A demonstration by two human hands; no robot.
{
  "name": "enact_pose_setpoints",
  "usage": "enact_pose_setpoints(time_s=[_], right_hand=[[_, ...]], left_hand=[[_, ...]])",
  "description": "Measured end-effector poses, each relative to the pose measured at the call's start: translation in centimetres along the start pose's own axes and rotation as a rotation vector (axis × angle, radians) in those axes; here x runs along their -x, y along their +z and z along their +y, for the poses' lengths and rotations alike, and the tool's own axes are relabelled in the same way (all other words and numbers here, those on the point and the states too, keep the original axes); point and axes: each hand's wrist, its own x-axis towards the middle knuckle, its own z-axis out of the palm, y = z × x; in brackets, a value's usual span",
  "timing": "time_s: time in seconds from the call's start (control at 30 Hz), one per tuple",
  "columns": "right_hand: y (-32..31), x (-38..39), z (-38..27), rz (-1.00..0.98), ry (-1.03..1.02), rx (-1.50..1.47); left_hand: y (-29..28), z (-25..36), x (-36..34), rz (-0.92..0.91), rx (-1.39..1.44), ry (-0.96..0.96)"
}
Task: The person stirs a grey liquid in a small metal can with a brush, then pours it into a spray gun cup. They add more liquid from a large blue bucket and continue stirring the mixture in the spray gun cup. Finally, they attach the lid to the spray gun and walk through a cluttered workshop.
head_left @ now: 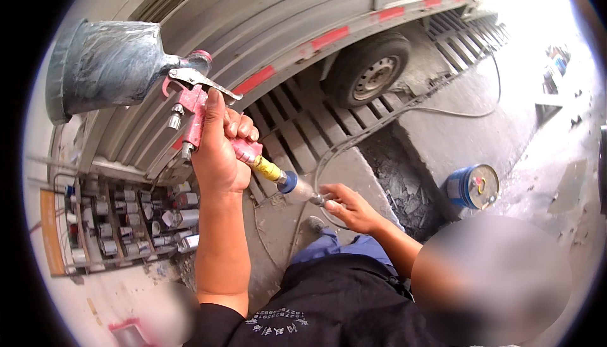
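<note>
My left hand (pixel 222 151) is wrapped around the handle of a red spray gun (pixel 190 97), raised at the left. A large grey, paint-smeared cup (pixel 107 68) is fixed to the gun and lies on its side, pointing left. Below my fist, a yellow-wrapped joint (pixel 267 168) leads to a clear inline filter with a blue collar (pixel 288 182). My right hand (pixel 354 209) pinches the dark hose coupling (pixel 318 200) at the filter's lower end, its fingers partly stretched. The inside of the cup is hidden.
A grey truck body (pixel 284 12) with red-and-white strips and a wheel (pixel 373 72) stands ahead over floor grating (pixel 291 119). An air hose (pixel 442 113) curves across the floor. Nearby are a debris-filled pit (pixel 404 179), a blue bucket (pixel 471 187) and a rack of cans (pixel 123 220).
</note>
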Motion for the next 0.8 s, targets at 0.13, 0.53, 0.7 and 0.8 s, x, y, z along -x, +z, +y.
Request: enact_pose_setpoints(time_s=[0.13,0.53,0.7,0.8], right_hand=[[6.0,-5.5,-2.7,-0.216,0.009,0.002],[20.0,-11.8,-4.1,-0.174,-0.218,0.313],[21.2,-11.3,-3.1,-0.263,-0.297,0.274],[21.0,-10.9,-3.1,-0.400,-0.216,0.233]], left_hand=[[-6.9,3.6,-0.7,0.095,0.130,0.053],[-22.8,9.9,2.1,0.633,-0.586,0.522],[-24.3,10.2,4.2,0.830,-0.814,0.567],[-24.9,9.6,5.4,0.894,-0.661,0.521]])
